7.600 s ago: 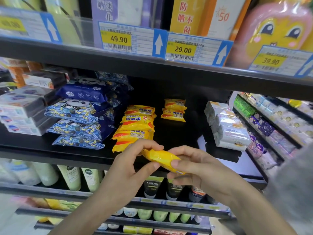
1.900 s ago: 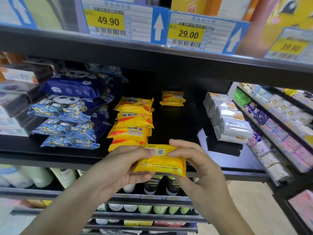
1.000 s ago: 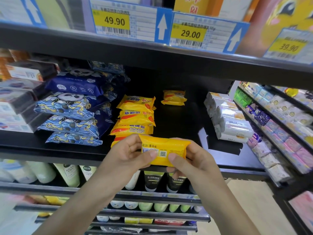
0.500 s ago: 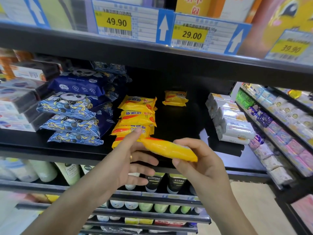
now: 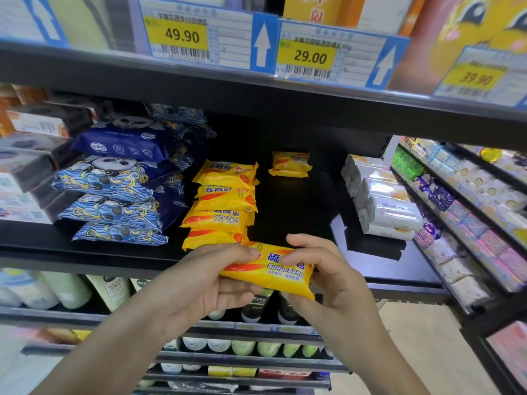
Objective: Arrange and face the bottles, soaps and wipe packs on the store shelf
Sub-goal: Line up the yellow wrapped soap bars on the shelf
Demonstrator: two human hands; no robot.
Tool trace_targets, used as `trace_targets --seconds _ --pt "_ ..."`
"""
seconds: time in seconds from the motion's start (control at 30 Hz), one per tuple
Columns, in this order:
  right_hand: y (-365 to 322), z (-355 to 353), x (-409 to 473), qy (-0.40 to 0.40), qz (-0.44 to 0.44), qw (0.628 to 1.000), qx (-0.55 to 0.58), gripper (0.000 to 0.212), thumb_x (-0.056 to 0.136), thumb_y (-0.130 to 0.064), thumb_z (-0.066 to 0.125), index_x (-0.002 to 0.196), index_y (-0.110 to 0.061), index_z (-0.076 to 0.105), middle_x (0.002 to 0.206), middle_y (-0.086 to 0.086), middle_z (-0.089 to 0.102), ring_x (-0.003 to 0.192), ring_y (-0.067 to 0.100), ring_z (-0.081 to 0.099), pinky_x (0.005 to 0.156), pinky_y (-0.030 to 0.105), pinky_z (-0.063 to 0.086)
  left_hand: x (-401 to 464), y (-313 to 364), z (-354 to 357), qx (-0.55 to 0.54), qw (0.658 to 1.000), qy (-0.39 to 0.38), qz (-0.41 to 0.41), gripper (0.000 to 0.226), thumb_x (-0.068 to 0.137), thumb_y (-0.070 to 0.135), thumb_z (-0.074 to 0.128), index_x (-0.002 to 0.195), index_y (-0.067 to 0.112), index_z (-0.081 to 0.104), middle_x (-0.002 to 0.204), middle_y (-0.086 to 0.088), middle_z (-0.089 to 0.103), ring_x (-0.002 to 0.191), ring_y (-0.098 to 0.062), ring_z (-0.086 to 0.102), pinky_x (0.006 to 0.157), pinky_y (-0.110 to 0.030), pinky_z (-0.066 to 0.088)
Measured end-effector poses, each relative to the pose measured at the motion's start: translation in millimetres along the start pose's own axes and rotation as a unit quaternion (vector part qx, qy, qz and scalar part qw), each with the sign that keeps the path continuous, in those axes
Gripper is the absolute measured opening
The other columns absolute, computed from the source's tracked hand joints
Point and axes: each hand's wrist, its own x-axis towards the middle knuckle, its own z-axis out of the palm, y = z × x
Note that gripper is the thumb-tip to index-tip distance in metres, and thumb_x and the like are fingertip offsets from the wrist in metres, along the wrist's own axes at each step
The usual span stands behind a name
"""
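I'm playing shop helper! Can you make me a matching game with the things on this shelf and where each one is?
Things:
1. yellow Sulfur Soap pack
2. blue panda wipe packs
3. white soap bars
4. lone yellow soap pack

Places:
A. stacked at the shelf's right end
B. alone at the back of the shelf
C. held in both hands
D. piled left of the yellow soap stack

Pairs: 1-C, 2-D, 3-A, 4-B

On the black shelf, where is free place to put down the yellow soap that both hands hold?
The bare black patch lies between the yellow soap row and the white packs, in front of the lone soap at the back. Left of the row, the blue wipe packs crowd close. The left hand and right hand hold the soap before this gap.
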Motion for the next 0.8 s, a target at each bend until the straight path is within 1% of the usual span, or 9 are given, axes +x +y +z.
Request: trace_targets --seconds 0.1,0.17,0.23,0.33,0.4,0.57,0.63,0.7,0.8 --pt "-7 -6 0 -0.054 0.025 0.995 -0.081 0.051 0.083 -0.007 0.081 0.114 -0.045 0.067 0.148 -0.018 0.044 0.134 0.017 0.053 0.101 0.038 0.05 1 -5 -3 0.01 0.999 0.012 0.031 0.036 0.075 0.024 0.08 0.107 0.008 0.075 0.099 -0.016 0.078 0.077 -0.02 0.075 0.062 -0.026 0.062" --pt "-13 -10 2 -0.067 0.026 0.989 -0.133 0.046 0.082 -0.023 0.083 0.116 -0.047 0.065 0.151 -0.023 0.039 0.139 0.01 0.044 0.106 0.034 0.044 1 -6 -3 0.03 0.998 0.031 0.054 0.031 0.083 0.023 0.078 0.112 0.012 0.073 0.105 -0.013 0.078 0.085 -0.021 0.076 0.064 -0.026 0.061" --pt "-16 -10 7 -0.057 0.005 0.983 -0.175 0.041 0.08 -0.042 0.079 0.117 -0.049 0.063 0.151 -0.026 0.037 0.143 0.009 0.037 0.106 0.028 0.042 1 -8 -3 0.039 0.995 0.045 0.08 0.029 0.087 0.021 0.076 0.115 0.016 0.072 0.107 -0.01 0.078 0.092 -0.02 0.076 0.067 -0.026 0.06" --pt "-16 -8 19 -0.058 -0.048 0.963 -0.258 0.041 0.08 -0.053 0.071 0.119 -0.048 0.059 0.148 -0.031 0.036 0.146 0.01 0.029 0.11 0.028 0.037 -2 -8 -1 0.066 0.989 0.049 0.12 0.026 0.09 0.02 0.073 0.116 0.02 0.07 0.103 -0.007 0.079 0.096 -0.017 0.076 0.072 -0.028 0.06" --pt "-17 -7 28 -0.067 -0.085 0.945 -0.307 0.042 0.081 -0.052 0.068 0.12 -0.047 0.055 0.143 -0.033 0.04 0.143 0.008 0.032 0.111 0.033 0.037 -3 -7 1 0.066 0.988 0.052 0.133 0.027 0.09 0.021 0.073 0.117 0.02 0.069 0.101 -0.006 0.079 0.094 -0.016 0.076 0.075 -0.03 0.06" --pt "-15 -2 46 -0.072 -0.137 0.917 -0.368 0.04 0.085 -0.042 0.074 0.121 -0.04 0.056 0.124 -0.027 0.054 0.118 0.008 0.047 0.098 0.04 0.044 -3 -5 0 0.054 0.984 0.076 0.155 0.034 0.088 0.024 0.075 0.12 0.023 0.066 0.1 -0.006 0.08 0.098 -0.021 0.076 0.084 -0.038 0.062" --pt "-16 -3 51 -0.076 -0.131 0.924 -0.352 0.039 0.085 -0.046 0.072 0.12 -0.043 0.056 0.118 -0.029 0.055 0.111 0.007 0.049 0.095 0.036 0.043 -3 -5 -3 0.031 0.984 0.085 0.155 0.036 0.084 0.032 0.075 0.118 0.025 0.066 0.101 -0.006 0.08 0.096 -0.022 0.077 0.085 -0.041 0.061" --pt "-17 -9 57 -0.07 -0.112 0.938 -0.32 0.038 0.085 -0.047 0.073 0.119 -0.044 0.057 0.113 -0.031 0.055 0.107 0.006 0.05 0.091 0.03 0.042 -3 -4 -6 0.012 0.983 0.098 0.158 0.024 0.092 0.032 0.068 0.114 0.025 0.07 0.103 -0.005 0.079 0.093 -0.024 0.078 0.085 -0.044 0.06" --pt "-14 -22 71 -0.045 -0.065 0.965 -0.251 0.036 0.085 -0.037 0.081 0.114 -0.042 0.061 0.112 -0.024 0.062 0.108 0.009 0.056 0.088 0.021 0.043 0 -12 -18 0.137 0.956 0.138 0.219 0.013 0.1 0.024 0.062 0.106 0.03 0.072 0.101 0.007 0.078 0.095 -0.012 0.075 0.086 -0.033 0.058"
